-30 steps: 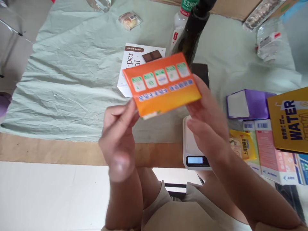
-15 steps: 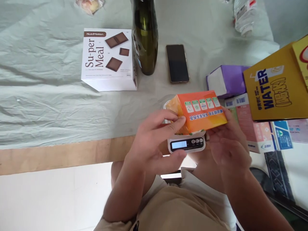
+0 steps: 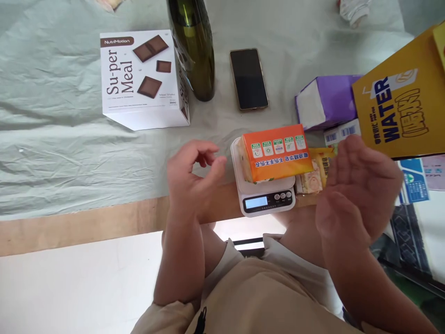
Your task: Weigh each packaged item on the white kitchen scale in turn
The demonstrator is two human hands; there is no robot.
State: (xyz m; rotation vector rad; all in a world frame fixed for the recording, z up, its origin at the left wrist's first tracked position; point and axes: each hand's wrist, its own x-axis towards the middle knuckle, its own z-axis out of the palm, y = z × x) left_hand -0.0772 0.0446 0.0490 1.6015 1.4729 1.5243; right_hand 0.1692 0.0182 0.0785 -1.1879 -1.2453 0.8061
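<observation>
White Su-per Meal box w/ dark green bottle touching its right side. Black phone face-up nearby. Purple tissue pack next to yellow WATER box. All on pale green cloth.

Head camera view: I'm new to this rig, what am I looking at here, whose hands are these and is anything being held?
The picture comes from a camera on the person's head, looking forward and down, so the two bare hands are the wearer's own. The left hand and right hand are both open and hold nothing; they hang on either side of a small scale at the table edge. An orange pack lies on the scale. On the green cloth behind stand a white box, a dark bottle and a phone. To the right lie a purple pack and a yellow box.
</observation>
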